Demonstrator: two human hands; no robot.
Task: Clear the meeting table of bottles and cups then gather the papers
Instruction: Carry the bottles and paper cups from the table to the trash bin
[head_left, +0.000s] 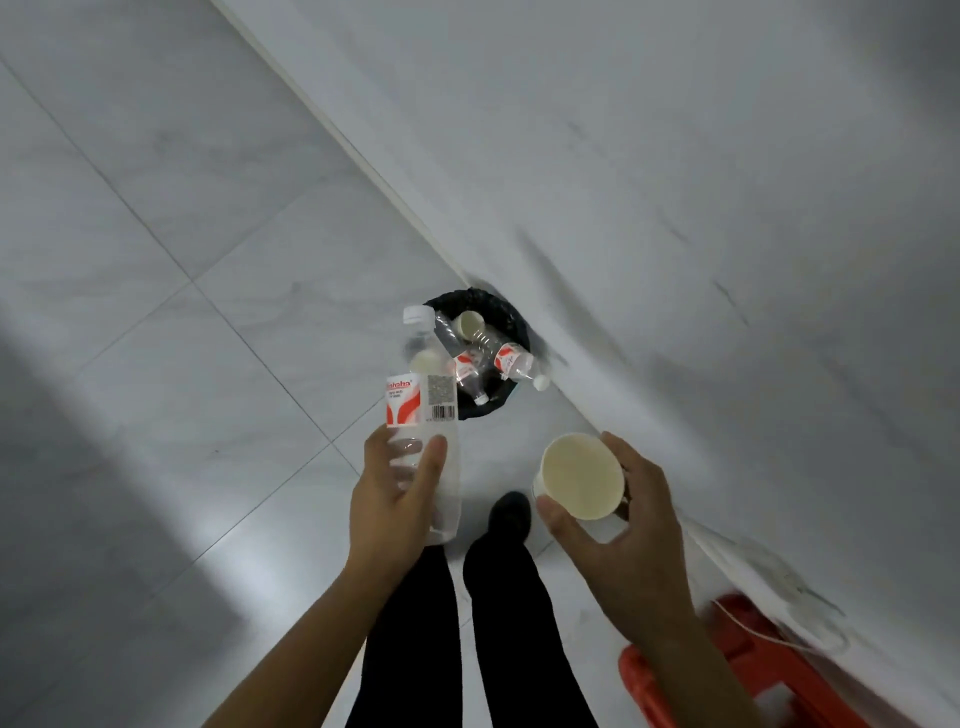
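- Two bare hands are out over the tiled floor (171, 218). The left hand (395, 493) has its fingers (434, 467) clamped around the lower body of a clear plastic bottle (423, 410). The right hand (618, 525) has its fingers curled around a paper cup (582, 475), open mouth towards the viewer.
- A black-lined bin (506, 317) stands on the floor just against the foot of the white wall (675, 182), farther off than both hands.
- I count three bottles in all: the held one and two clear bottles (511, 364) lying in the bin, each with a red-and-white label and a white cap. I count two cups: the held one and a second cup (467, 325) inside the bin.
- The held bottle overlaps the bin's left edge and hides part of it.
- The held bottle's label is red and white with a barcode and a square code; the brand is partly cut off and blurred, its readable end looking like "ahaha". The small print is unreadable.
- Two dark-trousered legs (514, 623) stand below the hands, one dark shoe showing between them.
- A red object (670, 686), cut off at the lower right edge, lies near the wall with a white cord (753, 629) across it; I cannot tell what it is.
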